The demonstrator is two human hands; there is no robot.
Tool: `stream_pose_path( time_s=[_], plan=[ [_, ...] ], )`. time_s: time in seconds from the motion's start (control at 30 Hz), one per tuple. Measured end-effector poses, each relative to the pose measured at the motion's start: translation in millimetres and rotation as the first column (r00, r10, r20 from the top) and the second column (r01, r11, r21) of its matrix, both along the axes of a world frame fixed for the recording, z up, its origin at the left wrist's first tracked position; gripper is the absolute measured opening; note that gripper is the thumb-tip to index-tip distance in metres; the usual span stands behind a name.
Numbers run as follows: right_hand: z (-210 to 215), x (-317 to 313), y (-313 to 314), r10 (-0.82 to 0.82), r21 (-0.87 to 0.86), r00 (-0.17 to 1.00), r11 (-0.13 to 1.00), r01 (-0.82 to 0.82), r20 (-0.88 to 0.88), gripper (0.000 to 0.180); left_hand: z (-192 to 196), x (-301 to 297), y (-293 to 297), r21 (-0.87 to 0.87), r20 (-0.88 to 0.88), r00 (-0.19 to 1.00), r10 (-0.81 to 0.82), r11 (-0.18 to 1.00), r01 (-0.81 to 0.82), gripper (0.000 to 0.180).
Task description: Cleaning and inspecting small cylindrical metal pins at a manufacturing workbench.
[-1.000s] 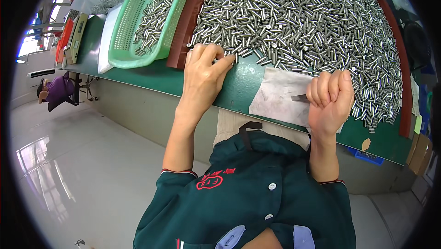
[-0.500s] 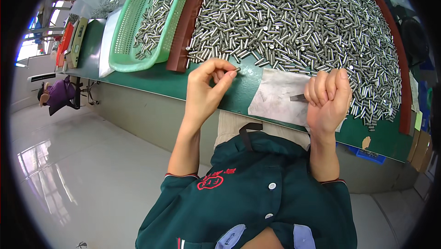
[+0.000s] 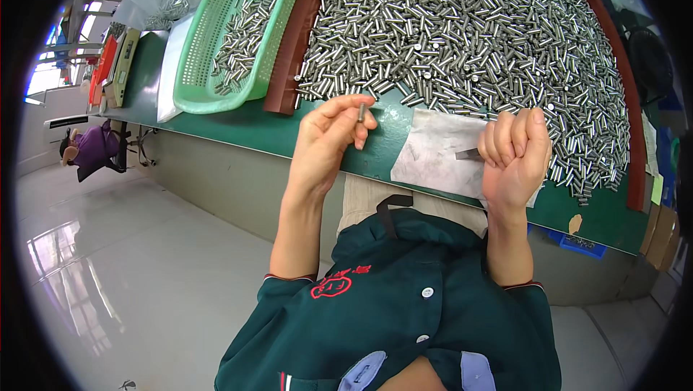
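You are pinching one small metal pin (image 3: 361, 111) in your left hand (image 3: 328, 138) above the tabletop's (image 3: 238, 127) near edge, right hand (image 3: 514, 156) fisted around a thin tool (image 3: 468, 153), so inspecting seems underway; next, probably, sorting it aside.

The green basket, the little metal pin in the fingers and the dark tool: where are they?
green basket (image 3: 189, 77), head view, its perforated left wall.
metal pin (image 3: 361, 111), head view, its middle.
dark tool (image 3: 468, 153), head view, its tip.

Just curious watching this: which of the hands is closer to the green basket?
Left. The left hand, pinching a small metal pin, is just right of the green basket. The right hand, fisted over the grey sheet, is farther away.
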State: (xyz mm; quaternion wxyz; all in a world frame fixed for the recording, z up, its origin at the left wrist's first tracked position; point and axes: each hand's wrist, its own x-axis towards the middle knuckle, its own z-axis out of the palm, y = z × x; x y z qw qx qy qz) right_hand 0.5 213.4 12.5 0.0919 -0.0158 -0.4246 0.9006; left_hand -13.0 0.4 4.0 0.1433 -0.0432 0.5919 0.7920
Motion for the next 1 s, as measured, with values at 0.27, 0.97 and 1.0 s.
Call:
stream_pose_path(
  time_s=[0.27, 0.97, 1.0],
  plan=[
    [1.0, 0.5, 0.0, -0.017, -0.011, 1.000, 1.000, 0.017, 0.018, 0.039, 2.7, -8.9, 24.6, -0.481, -0.289, 0.957, -0.026, 0.868, -0.122, 0.006],
    [-1.0, 1.1, 2.6, -0.012, -0.027, 1.000, 1.000, 0.012, 0.006, 0.039, 5.6, -13.7, 49.9, -0.848, -0.426, 0.846, -0.322, 0.468, -0.249, 0.008],
    [-1.4, 1.1, 2.8, -0.014, -0.028, 1.000, 1.000, 0.014, 0.003, 0.039, 3.4, -11.3, 44.3, -0.818, -0.352, 0.900, -0.258, 0.552, -0.162, 0.005]
  ],
)
